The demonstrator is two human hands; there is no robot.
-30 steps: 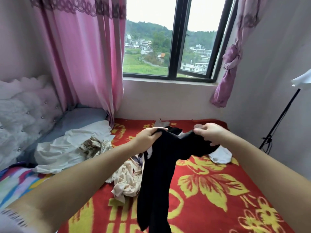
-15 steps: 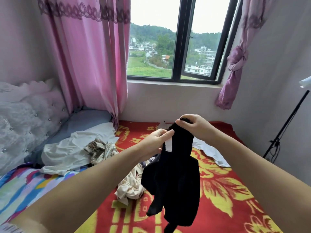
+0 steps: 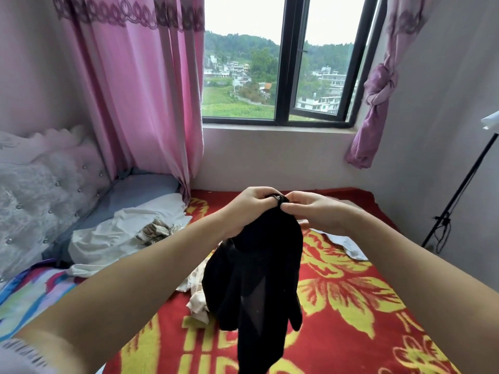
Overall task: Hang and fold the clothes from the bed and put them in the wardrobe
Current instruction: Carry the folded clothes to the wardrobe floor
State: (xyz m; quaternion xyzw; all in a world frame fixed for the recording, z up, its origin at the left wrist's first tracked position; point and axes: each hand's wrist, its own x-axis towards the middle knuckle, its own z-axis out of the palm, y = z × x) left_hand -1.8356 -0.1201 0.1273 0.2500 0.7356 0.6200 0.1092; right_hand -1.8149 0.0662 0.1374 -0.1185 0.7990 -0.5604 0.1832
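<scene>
Hanging from both hands, the black garment (image 3: 253, 276) is held up in the air above the bed (image 3: 351, 306), which is covered with a red blanket with yellow flowers. The left hand (image 3: 249, 205) has its fingers curled around the top edge of the garment, and the right hand (image 3: 310, 211) pinches the same top edge, so the two hands almost touch each other there. The rest of the black fabric falls down freely in front of the bed. On the bed, just behind the garment, a cream crumpled cloth (image 3: 198, 295) is lying, partly hidden by it. Farther to the left on the bed lies a white cloth (image 3: 113, 236) with a small patterned piece (image 3: 155, 230) on it, near the white padded headboard (image 3: 40, 190). To the right of the garment, a white flat cloth (image 3: 348, 245) lies on the blanket. Beyond the bed is the window (image 3: 280, 76), with a pink curtain (image 3: 140, 90) at its left and a knotted purple curtain (image 3: 378, 98) at its right.
</scene>
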